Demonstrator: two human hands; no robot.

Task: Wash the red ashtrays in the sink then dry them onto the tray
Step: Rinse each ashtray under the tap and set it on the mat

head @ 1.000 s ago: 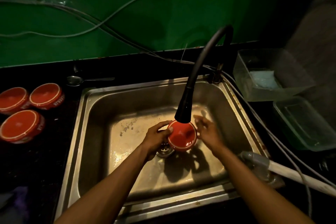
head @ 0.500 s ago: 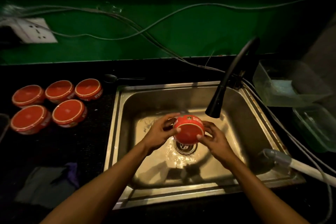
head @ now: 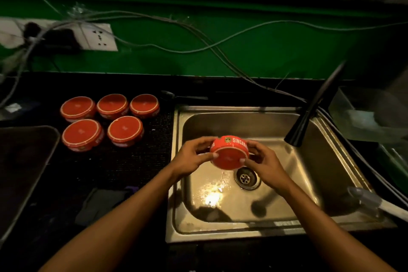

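**A:** Head camera first: what are the hands doing?

**B:** Both hold one round red ashtray with white lettering on its side (head: pixel 229 153) above the stainless-steel sink (head: pixel 331 225). The left hand (head: pixel 191 159) grips its left edge, thumb on the flat face turned toward the camera, fingers curled over the rim. The right hand (head: pixel 263 161) clamps the right edge the same way.

**A:** How does the ashtray sit?

**B:** Tilted, its flat red face toward the viewer and the lettered wall on top. It hangs over the basin, just up and left of the round metal drain (head: pixel 245 178), touching nothing but the fingers.

**A:** And the tap?

**B:** The black curved faucet (head: pixel 309 112) points its nozzle down at the right of the basin, apart from the ashtray. The basin floor is wet and shining near the drain.

**A:** The others?

**B:** Five more red round ashtrays (head: pixel 110 120) sit flat face up on the black counter (head: pixel 114 168) left of the sink, three in the back row and two in front, close together. At the far left edge lies a dark rectangular tray (head: pixel 13 183), well apart from the sink.

**A:** Anything else?

**B:** A dark folded cloth (head: pixel 99 204) on the counter by the left forearm, a white wall socket (head: pixel 100 37) on the green wall with grey cables trailing across, and clear plastic containers (head: pixel 366 117) to the right of the sink.
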